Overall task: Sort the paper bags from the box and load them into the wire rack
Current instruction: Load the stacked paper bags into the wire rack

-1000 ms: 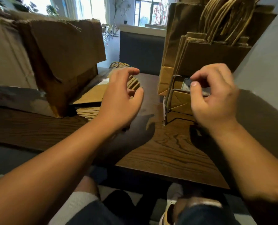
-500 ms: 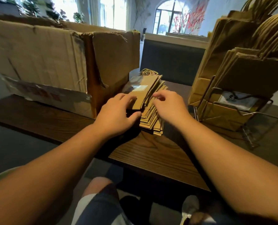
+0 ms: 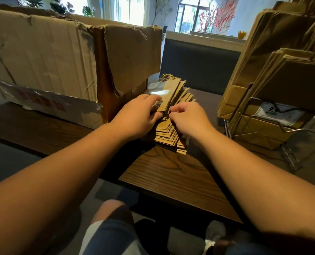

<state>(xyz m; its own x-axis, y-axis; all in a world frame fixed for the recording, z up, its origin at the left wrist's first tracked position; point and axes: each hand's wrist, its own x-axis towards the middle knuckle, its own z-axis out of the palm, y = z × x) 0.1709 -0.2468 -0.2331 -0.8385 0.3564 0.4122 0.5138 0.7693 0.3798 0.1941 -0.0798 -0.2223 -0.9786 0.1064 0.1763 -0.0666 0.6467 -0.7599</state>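
A fanned stack of flat brown paper bags (image 3: 171,133) lies on the dark wooden table (image 3: 171,177), just right of a battered cardboard box (image 3: 61,57). My left hand (image 3: 136,116) grips the top bags of the stack from the left, thumb under their near edge. My right hand (image 3: 188,116) pinches the same bags from the right with curled fingers. Clear plastic wrap (image 3: 158,91) covers the far part of the stack. The wire rack (image 3: 289,126) at the right holds upright brown bags (image 3: 281,70) with twisted handles.
A white price label (image 3: 276,113) sits in the rack's front. A dark padded bench back (image 3: 199,65) stands behind the table. My knees and shoes show below the table's near edge (image 3: 180,196).
Both hands left the rack area and went to the bag stack by the box. They have since closed tighter on the top bags, and the view moved nearer.
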